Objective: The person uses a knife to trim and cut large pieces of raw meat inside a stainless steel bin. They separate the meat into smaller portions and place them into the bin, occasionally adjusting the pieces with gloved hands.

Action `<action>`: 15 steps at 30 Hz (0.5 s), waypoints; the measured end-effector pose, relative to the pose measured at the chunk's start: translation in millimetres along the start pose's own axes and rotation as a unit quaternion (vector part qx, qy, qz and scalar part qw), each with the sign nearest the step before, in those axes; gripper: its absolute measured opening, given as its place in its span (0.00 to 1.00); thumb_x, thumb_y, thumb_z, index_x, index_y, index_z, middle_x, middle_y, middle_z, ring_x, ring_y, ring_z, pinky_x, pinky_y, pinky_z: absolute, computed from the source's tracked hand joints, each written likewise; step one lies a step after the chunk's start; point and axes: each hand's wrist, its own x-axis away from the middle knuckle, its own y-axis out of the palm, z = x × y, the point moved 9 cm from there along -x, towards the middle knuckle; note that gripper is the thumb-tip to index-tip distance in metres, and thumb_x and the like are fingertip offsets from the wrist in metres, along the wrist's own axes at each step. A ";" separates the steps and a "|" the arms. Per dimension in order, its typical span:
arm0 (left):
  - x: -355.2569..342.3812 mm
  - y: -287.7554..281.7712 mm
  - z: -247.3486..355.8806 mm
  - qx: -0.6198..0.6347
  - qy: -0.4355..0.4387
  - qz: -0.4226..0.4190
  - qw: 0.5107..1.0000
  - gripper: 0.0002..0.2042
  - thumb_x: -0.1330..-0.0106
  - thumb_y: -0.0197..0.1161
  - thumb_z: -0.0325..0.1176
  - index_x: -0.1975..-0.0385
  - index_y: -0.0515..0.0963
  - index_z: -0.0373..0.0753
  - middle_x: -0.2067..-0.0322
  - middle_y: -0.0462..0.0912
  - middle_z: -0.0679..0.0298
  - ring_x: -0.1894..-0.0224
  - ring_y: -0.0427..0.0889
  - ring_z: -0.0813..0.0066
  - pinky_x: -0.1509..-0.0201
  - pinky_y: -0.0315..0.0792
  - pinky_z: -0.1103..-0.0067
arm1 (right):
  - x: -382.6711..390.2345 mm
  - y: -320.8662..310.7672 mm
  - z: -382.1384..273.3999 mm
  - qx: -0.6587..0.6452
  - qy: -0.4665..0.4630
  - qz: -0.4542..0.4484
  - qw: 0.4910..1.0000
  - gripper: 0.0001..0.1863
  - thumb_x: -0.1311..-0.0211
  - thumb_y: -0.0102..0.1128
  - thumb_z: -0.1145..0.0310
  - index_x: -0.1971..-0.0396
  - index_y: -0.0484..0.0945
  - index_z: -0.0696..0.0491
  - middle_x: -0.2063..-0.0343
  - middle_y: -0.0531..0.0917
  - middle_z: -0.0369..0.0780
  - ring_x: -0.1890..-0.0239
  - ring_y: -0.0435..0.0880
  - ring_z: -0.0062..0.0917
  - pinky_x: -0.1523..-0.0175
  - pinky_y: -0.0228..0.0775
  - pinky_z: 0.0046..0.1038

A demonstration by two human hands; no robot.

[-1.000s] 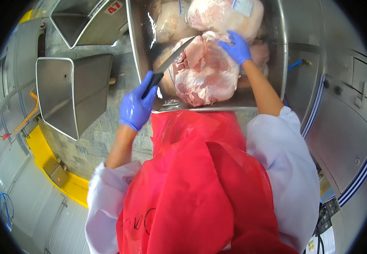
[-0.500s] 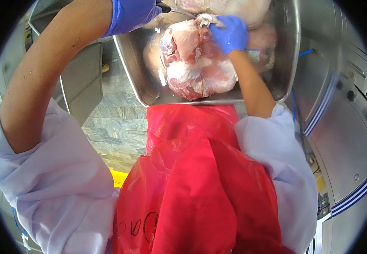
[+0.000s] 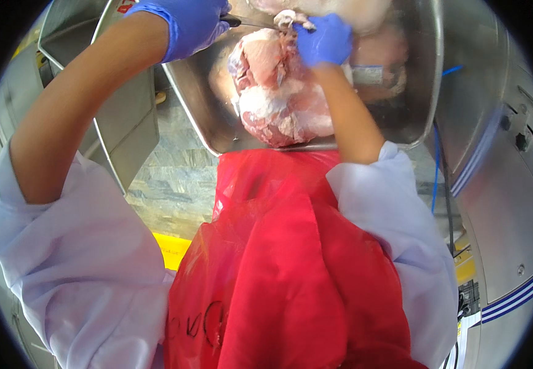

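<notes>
Looks straight down on two hands in blue gloves, at work over a deep metal tub [image 3: 423,104]. Grips a black-handled knife [image 3: 239,22] in the left hand [image 3: 186,27], with fingers wrapped around the handle and the narrow blade pointing toward the other hand. Pinches a pale flap [image 3: 288,18] in the right hand [image 3: 325,40], with fingers curled closed, at the far end of a large piece of raw meat [image 3: 275,92]. Rests this piece in the tub, nearer the body than both hands and roughly between them, pink and red with white patches.

Seems, from this pose, to be at a cutting step: trimming or loosening the flap. Cannot tell the exact point of contact between edge and flesh, too small to make out. Calls next, most likely, for a steady pull with the right hand and short, controlled strokes with the left, keeping the tip clear of the gloved fingers close by.

Beyond the right hand, shows another pale piece of meat [image 3: 365,15]; to its right, a blurred pinkish piece [image 3: 383,52] with a label [image 3: 368,75]. Nearer the body than the hands, shows a red apron [image 3: 278,246].
</notes>
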 end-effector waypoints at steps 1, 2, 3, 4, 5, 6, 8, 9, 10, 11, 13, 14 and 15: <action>-9.5 19.5 0.4 0.022 0.014 0.024 0.999 0.15 0.30 0.57 0.45 0.51 0.82 0.47 0.62 0.87 0.52 0.58 0.85 0.50 0.53 0.78 0.62 | -0.6 -4.1 -0.2 0.004 0.013 -0.018 1.000 0.15 0.41 0.65 0.49 0.63 0.88 0.42 0.55 0.81 0.37 0.49 0.78 0.41 0.43 0.72 0.44; -17.1 48.1 -5.4 0.042 0.022 0.052 0.998 0.18 0.28 0.56 0.45 0.44 0.79 0.47 0.60 0.85 0.50 0.56 0.84 0.48 0.51 0.77 0.62 | -1.4 -4.0 -3.5 0.005 0.020 -0.033 0.999 0.15 0.40 0.64 0.49 0.63 0.88 0.43 0.54 0.81 0.37 0.49 0.78 0.41 0.43 0.73 0.45; -20.1 61.3 -8.9 0.064 0.034 0.081 0.994 0.21 0.27 0.55 0.45 0.37 0.75 0.48 0.58 0.84 0.48 0.55 0.82 0.45 0.49 0.76 0.62 | -1.1 1.9 -1.5 0.008 0.043 -0.043 0.998 0.17 0.40 0.63 0.47 0.62 0.88 0.44 0.54 0.81 0.38 0.48 0.78 0.41 0.45 0.75 0.46; -19.2 64.6 -11.3 0.082 0.016 0.067 0.994 0.21 0.27 0.55 0.45 0.36 0.75 0.48 0.57 0.84 0.48 0.54 0.82 0.45 0.48 0.76 0.62 | -1.7 7.0 1.4 -0.007 0.032 -0.034 0.999 0.18 0.40 0.63 0.46 0.62 0.88 0.43 0.54 0.81 0.38 0.47 0.78 0.40 0.46 0.76 0.46; -17.0 67.3 -11.0 0.104 0.001 0.054 0.993 0.21 0.27 0.56 0.45 0.36 0.75 0.49 0.56 0.84 0.49 0.53 0.82 0.46 0.48 0.76 0.62 | -1.0 12.8 9.4 -0.017 0.023 -0.025 0.999 0.18 0.40 0.64 0.46 0.61 0.88 0.43 0.54 0.81 0.38 0.47 0.78 0.40 0.46 0.76 0.45; -13.6 73.2 -9.5 0.128 -0.015 0.039 0.991 0.21 0.27 0.56 0.45 0.36 0.75 0.49 0.55 0.85 0.49 0.52 0.82 0.46 0.47 0.75 0.62 | 3.4 11.4 13.8 -0.028 0.012 -0.020 0.999 0.18 0.41 0.64 0.45 0.61 0.88 0.42 0.54 0.81 0.38 0.46 0.78 0.40 0.47 0.76 0.45; -10.9 115.5 -20.4 0.209 -0.016 0.099 0.973 0.22 0.27 0.56 0.47 0.34 0.73 0.54 0.56 0.84 0.48 0.54 0.82 0.43 0.50 0.76 0.60 | 5.5 3.4 20.1 -0.028 0.035 -0.003 0.999 0.19 0.44 0.66 0.43 0.61 0.89 0.41 0.55 0.82 0.38 0.47 0.79 0.39 0.48 0.76 0.44; -1.3 139.4 -22.4 0.256 -0.025 0.120 0.959 0.22 0.27 0.55 0.48 0.34 0.72 0.54 0.56 0.84 0.47 0.54 0.82 0.43 0.50 0.76 0.59 | 8.6 -1.0 17.3 -0.023 0.045 -0.005 0.999 0.20 0.45 0.67 0.42 0.62 0.89 0.41 0.55 0.83 0.38 0.48 0.80 0.39 0.48 0.77 0.44; 4.9 154.3 -22.0 0.295 -0.032 0.145 0.944 0.23 0.27 0.54 0.49 0.34 0.72 0.54 0.57 0.84 0.46 0.54 0.82 0.42 0.51 0.76 0.59 | 7.9 -9.7 14.6 -0.021 0.049 -0.012 0.999 0.19 0.43 0.66 0.46 0.61 0.87 0.44 0.55 0.82 0.42 0.50 0.80 0.41 0.48 0.76 0.43; 8.4 168.6 -21.6 0.331 -0.063 0.138 0.932 0.24 0.27 0.56 0.49 0.32 0.70 0.58 0.56 0.83 0.45 0.55 0.81 0.41 0.52 0.76 0.57 | 3.6 -20.8 8.4 -0.024 0.049 -0.016 0.998 0.19 0.40 0.65 0.49 0.60 0.85 0.48 0.56 0.82 0.45 0.52 0.80 0.43 0.49 0.75 0.43; 13.4 184.7 -15.5 0.356 -0.082 0.130 0.922 0.24 0.27 0.58 0.47 0.32 0.70 0.59 0.56 0.83 0.44 0.54 0.80 0.40 0.53 0.77 0.62 | 5.1 -11.9 10.7 -0.017 0.048 -0.027 0.998 0.21 0.39 0.63 0.49 0.56 0.82 0.51 0.53 0.81 0.47 0.54 0.80 0.46 0.47 0.75 0.44; 12.9 192.4 -15.1 0.369 -0.090 0.133 0.915 0.24 0.27 0.59 0.46 0.32 0.69 0.60 0.56 0.82 0.43 0.54 0.79 0.40 0.54 0.77 0.64 | 5.7 -0.8 17.7 -0.021 0.058 -0.039 0.997 0.21 0.42 0.65 0.46 0.58 0.85 0.47 0.54 0.82 0.44 0.53 0.81 0.44 0.47 0.75 0.44; 11.0 195.4 -15.1 0.387 -0.068 0.180 0.902 0.24 0.28 0.60 0.47 0.32 0.69 0.61 0.57 0.82 0.43 0.55 0.81 0.41 0.55 0.77 0.63 | 1.1 6.6 23.9 -0.025 0.068 -0.044 0.996 0.21 0.45 0.68 0.43 0.60 0.87 0.43 0.55 0.83 0.42 0.52 0.82 0.42 0.48 0.76 0.43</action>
